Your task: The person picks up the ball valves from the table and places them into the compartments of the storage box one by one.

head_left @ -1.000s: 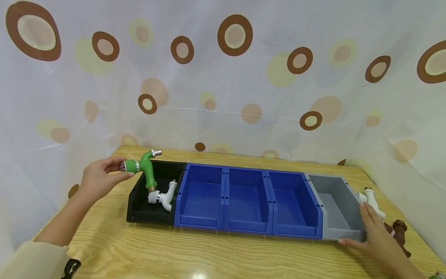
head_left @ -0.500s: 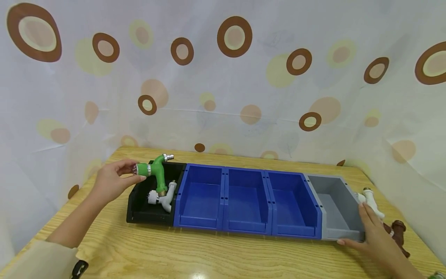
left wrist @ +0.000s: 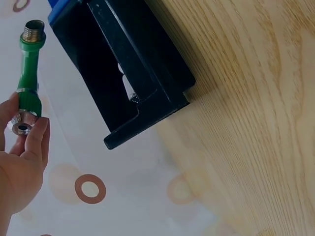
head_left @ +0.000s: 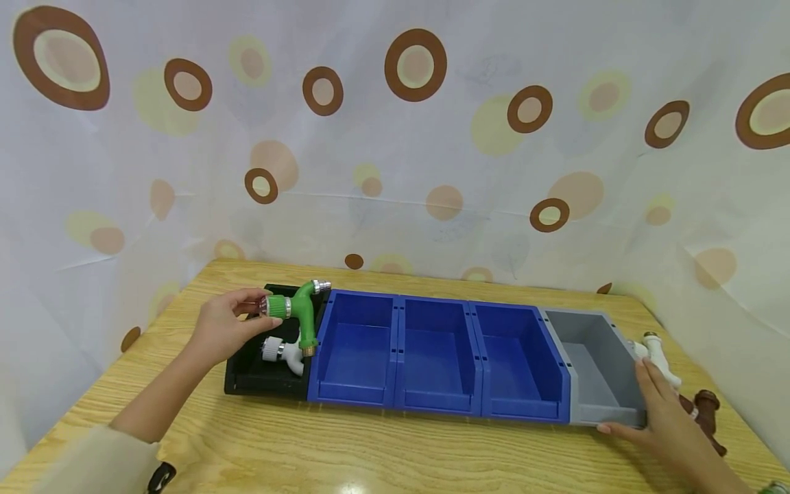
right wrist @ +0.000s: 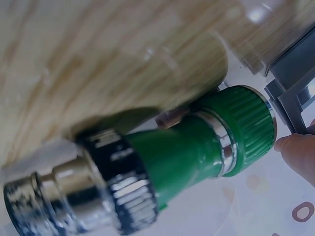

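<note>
My left hand (head_left: 223, 331) pinches a green tap (head_left: 302, 310) by its ribbed handle end, its threaded brass inlet pointing down. The tap is over the right side of the black bin (head_left: 262, 384), where a white tap (head_left: 286, 353) lies partly hidden behind it. In the left wrist view, fingers and thumb close round the chrome end of the green tap (left wrist: 29, 69). At the other end of the row, my right hand (head_left: 669, 425) rests against the grey bin (head_left: 607, 414), fingers extended along its outer side and thumb at the front.
Three blue bins (head_left: 437, 401) stand between the black and grey ones on the wooden table (head_left: 370, 453). Beyond the right hand lie a white tap (head_left: 659, 358) and a brown tap (head_left: 707, 412). Another green tap (right wrist: 182, 147) looms close in the right wrist view. A patterned curtain (head_left: 432, 151) hangs behind.
My left hand has carried the green tap rightward and slightly down, from the black bin's left side to its right side. The right hand keeps its place on the grey bin.
</note>
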